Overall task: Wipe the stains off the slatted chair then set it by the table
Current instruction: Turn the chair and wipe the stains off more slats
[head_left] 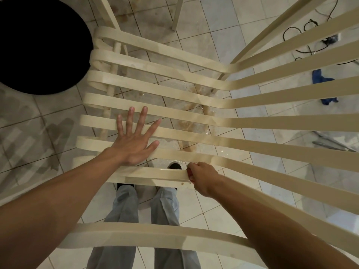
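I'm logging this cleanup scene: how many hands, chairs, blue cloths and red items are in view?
Hands: 2 (left hand, right hand)
Chairs: 1 (slatted chair)
Blue cloths: 1 (blue cloth)
Red items: 1 (red item, gripped)
Total: 5

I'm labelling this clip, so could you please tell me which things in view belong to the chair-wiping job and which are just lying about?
In the job: slatted chair; left hand, flat on the slats; right hand, gripping a small red item against a slat.
Lying about: blue cloth, untouched on the floor; black cables.
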`<control>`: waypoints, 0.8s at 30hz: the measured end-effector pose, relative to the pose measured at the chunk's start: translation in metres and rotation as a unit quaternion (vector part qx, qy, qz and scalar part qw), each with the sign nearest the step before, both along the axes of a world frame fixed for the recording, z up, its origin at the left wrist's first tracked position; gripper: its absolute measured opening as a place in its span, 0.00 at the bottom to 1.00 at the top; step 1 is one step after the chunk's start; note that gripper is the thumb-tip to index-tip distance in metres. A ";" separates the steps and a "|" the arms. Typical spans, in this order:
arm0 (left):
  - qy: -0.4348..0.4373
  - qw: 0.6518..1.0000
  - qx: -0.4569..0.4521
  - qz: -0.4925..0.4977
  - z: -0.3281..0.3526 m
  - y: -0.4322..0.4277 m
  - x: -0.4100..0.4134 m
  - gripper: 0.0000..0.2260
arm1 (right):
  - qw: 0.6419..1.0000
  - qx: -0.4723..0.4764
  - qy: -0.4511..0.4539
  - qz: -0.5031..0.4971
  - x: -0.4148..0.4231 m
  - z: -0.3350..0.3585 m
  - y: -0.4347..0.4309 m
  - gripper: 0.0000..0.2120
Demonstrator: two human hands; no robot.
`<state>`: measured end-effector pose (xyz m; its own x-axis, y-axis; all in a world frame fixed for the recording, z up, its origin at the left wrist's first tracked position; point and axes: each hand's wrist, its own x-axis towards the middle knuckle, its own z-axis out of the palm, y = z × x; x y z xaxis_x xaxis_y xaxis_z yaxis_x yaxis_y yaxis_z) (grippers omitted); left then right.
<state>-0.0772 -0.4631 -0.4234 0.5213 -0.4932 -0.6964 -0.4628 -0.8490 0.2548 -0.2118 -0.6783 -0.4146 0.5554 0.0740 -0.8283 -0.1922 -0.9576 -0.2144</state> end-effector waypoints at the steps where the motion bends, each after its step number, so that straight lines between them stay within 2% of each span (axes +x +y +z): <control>1: 0.000 1.000 0.001 -0.001 0.000 0.000 0.000 0.30 | 1.000 0.015 -0.013 -0.001 0.003 0.001 0.007 0.08; 10: 0.002 1.000 0.002 -0.005 0.001 -0.001 0.001 0.29 | 0.984 0.154 -0.053 -0.069 0.042 0.001 0.113 0.11; 15: 0.008 1.000 0.001 -0.008 0.002 0.002 0.003 0.29 | 0.982 0.165 -0.040 -0.082 0.034 0.002 0.100 0.15; 18: 0.009 1.000 -0.004 -0.007 0.002 0.004 0.004 0.29 | 0.987 0.133 -0.015 -0.089 0.020 0.003 0.061 0.15; 20: 0.008 1.000 -0.002 -0.006 0.001 0.005 0.003 0.29 | 0.992 0.089 -0.003 -0.094 0.008 0.002 0.030 0.11; 22: 0.006 1.000 -0.003 -0.005 0.000 0.004 0.003 0.29 | 0.995 0.013 0.011 -0.093 -0.003 0.003 -0.001 0.07; 24: 0.005 1.000 -0.007 -0.003 0.000 0.004 0.001 0.28 | 0.995 -0.070 0.011 -0.065 -0.011 0.006 -0.024 0.08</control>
<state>-0.0757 -0.4592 -0.4238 0.5111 -0.5058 -0.6949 -0.4646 -0.8428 0.2718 -0.2225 -0.7020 -0.4083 0.5339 -0.1146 -0.8377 -0.3194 -0.9447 -0.0743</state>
